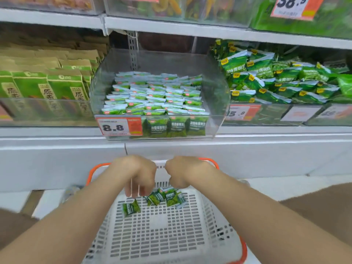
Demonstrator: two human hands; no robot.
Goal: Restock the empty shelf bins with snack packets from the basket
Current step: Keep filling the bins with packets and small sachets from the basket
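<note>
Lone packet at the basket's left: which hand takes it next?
Left, likely. The left hand hangs with its fingers pointing down almost directly above the lone packet. The right hand is curled over the packet cluster further right in the basket.

A: Where is the camera looking from?
B: It is riding on the person's head, facing forward and tilting down at the shelf bin (213, 111).
A: How near is it sitting?
B: Close; the basket (156, 237) is lying right beneath it, with both forearms (80, 212) stretching in from the bottom corners.
</note>
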